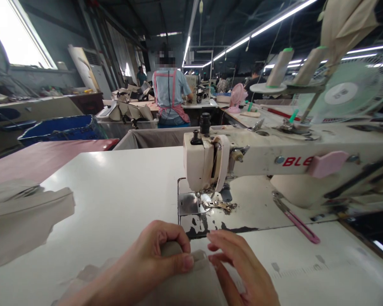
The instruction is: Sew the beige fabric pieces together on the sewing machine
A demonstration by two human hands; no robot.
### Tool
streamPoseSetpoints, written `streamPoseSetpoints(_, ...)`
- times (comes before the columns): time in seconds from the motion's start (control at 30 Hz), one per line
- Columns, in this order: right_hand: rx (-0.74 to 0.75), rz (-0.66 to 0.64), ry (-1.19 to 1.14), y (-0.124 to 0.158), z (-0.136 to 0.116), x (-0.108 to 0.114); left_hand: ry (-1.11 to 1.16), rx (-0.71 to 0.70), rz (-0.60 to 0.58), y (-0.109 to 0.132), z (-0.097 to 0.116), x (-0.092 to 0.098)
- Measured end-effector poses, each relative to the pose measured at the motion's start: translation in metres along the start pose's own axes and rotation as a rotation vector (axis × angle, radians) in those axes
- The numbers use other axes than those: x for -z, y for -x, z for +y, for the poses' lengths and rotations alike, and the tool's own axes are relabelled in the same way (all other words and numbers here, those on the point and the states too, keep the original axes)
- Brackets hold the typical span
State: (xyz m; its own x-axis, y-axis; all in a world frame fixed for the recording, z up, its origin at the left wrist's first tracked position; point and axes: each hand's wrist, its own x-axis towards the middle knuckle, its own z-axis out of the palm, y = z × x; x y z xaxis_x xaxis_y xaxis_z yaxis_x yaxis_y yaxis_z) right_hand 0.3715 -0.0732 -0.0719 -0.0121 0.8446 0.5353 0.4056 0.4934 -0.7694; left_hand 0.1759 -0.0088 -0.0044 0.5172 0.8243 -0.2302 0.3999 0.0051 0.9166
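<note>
My left hand (156, 259) is closed on a folded piece of beige fabric (191, 280) at the near edge of the white sewing table (115, 199), thumb pressed on its top edge. Beside it, my right hand (242, 267) rests its fingers along the right edge of the same fabric, fingers lightly curled and close together. The fabric lies just in front of the sewing machine's needle and presser foot (210, 202), a short way off from them. The cream sewing machine (274, 161) stretches off to the right.
A pile of beige fabric (22, 221) lies at the table's left. Pink-handled snips (295, 219) lie right of the needle plate. Thread cones (279, 68) and a green fan (354, 91) stand behind the machine. A person in a pink apron (170, 95) works farther back, near a blue bin (60, 129).
</note>
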Motion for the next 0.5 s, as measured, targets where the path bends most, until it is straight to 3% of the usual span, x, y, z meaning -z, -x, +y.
streamPoseSetpoints(0.1, 0.508, -0.085, 0.276, -0.014, 0.014, 0.015, 0.003, 0.007, -0.076, -0.019, -0.003, 0.003)
streamPoseSetpoints(0.2, 0.729, -0.305, 0.38, -0.038, 0.025, 0.025, -0.165, -0.014, -0.047, -0.049, -0.012, 0.002)
streamPoseSetpoints(0.3, 0.688, -0.467, 0.439, -0.062, 0.044, 0.024, -0.371, -0.002, 0.058, -0.083, -0.023, 0.0)
streamPoseSetpoints(0.5, 0.562, -0.489, 0.48, -0.081, 0.076, 0.011, -0.457, 0.049, 0.17, -0.122, -0.031, 0.003)
